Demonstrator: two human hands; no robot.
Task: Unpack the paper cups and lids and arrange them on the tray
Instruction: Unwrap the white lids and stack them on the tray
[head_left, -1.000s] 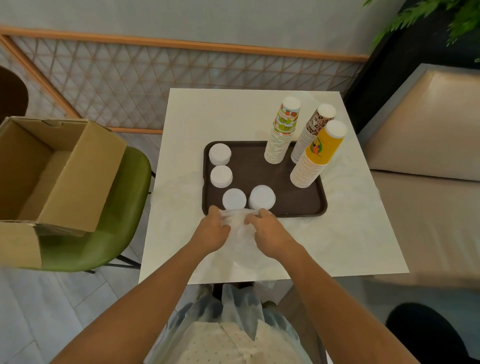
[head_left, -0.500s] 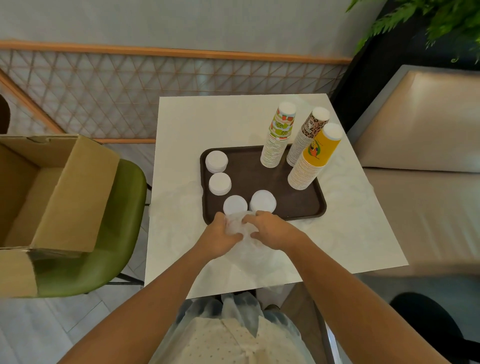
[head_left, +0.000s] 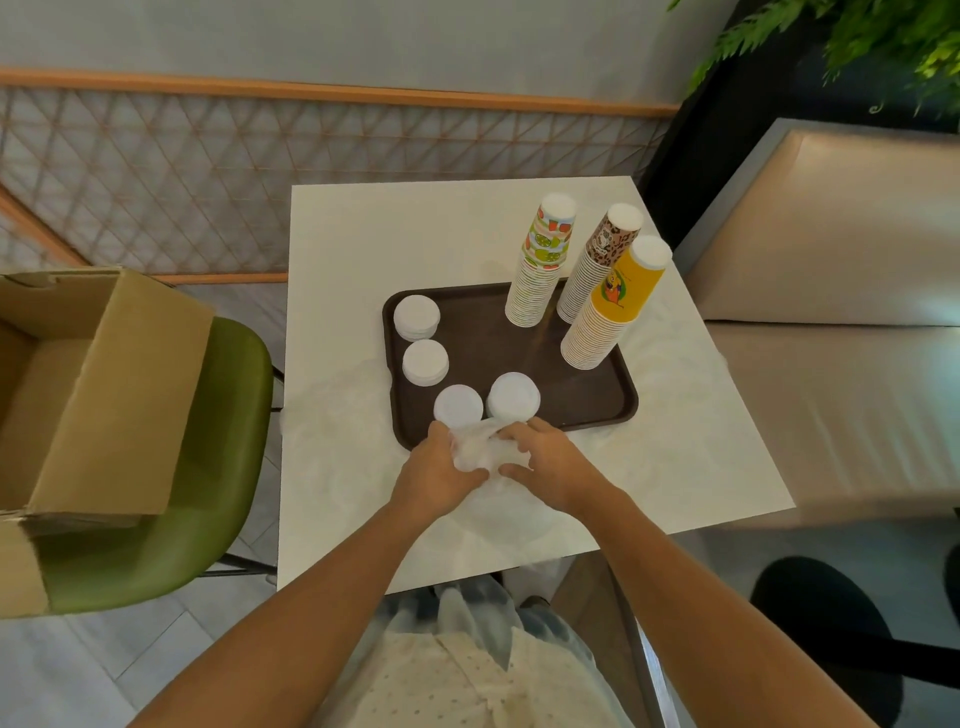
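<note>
tabletop (head_left: 395, 244): white, square, centre of frame, viewed from above through the head camera.
tray (head_left: 493, 358): dark brown, lying on the tabletop at centre frame.
cup stacks: three, rims down, on the right part of the tray. The fruit-print stack (head_left: 540, 270) is at the far rim, with the leopard-print stack (head_left: 597, 265) just to its right. The yellow stack (head_left: 608, 312) is lower right of both, at the tray's right rim. All three appear tilted toward the upper right of the frame.
lid stacks: four, white, on the left half of the tray. The top lid stack (head_left: 416, 317) is in the upper-left corner of the tray and the second lid stack (head_left: 425, 361) is just below it. The third lid stack (head_left: 458, 406) and fourth lid stack (head_left: 513, 397) sit side by side near the lower rim.
plastic wrap (head_left: 475, 447): clear and crumpled, over the tray's lower rim, just below the third and fourth lid stacks. I cannot tell whether anything is inside.
left hand (head_left: 434, 470): lower centre of frame; grip curled round the left side of the plastic wrap.
right hand (head_left: 553, 462): just right of the left hand; grip pinching the right side of the plastic wrap.
cardboard box (head_left: 93, 395): open, on a green chair (head_left: 208, 467), at the left edge of frame.
bench (head_left: 831, 260): beige, at the right of frame.
</note>
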